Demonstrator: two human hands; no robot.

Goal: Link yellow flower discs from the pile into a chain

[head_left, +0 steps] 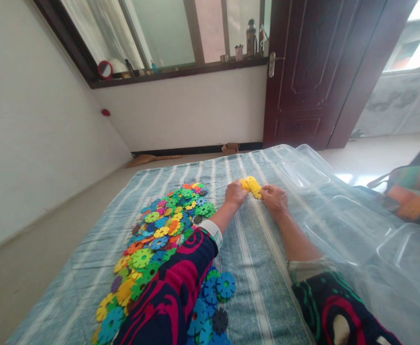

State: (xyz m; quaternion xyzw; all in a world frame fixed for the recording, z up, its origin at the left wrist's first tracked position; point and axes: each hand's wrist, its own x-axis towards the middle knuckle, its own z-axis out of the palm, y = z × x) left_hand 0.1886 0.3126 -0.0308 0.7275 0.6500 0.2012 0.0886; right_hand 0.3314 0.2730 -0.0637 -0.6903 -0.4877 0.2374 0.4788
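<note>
Several yellow notched plastic discs (253, 187) form a small cluster above the striped cloth (247, 249), held between my two hands. My left hand (235, 192) is closed on the cluster's left end, fingers pinched. At its right end, my right hand (274, 198) pinches the edge of a yellow disc. Whether the discs are slotted into one another is too small to tell. Left of my left hand spreads a big heap of mixed-colour notched discs (160, 232), partly hidden by my left sleeve. Blue discs (226, 284) lie to the right of that sleeve.
Clear plastic containers (349, 230) stand along the right side of the cloth-covered surface, with another container (305, 167) at its far right corner. Beyond the far edge are a small cardboard box (230, 148), a white wall and a dark red door (303, 72).
</note>
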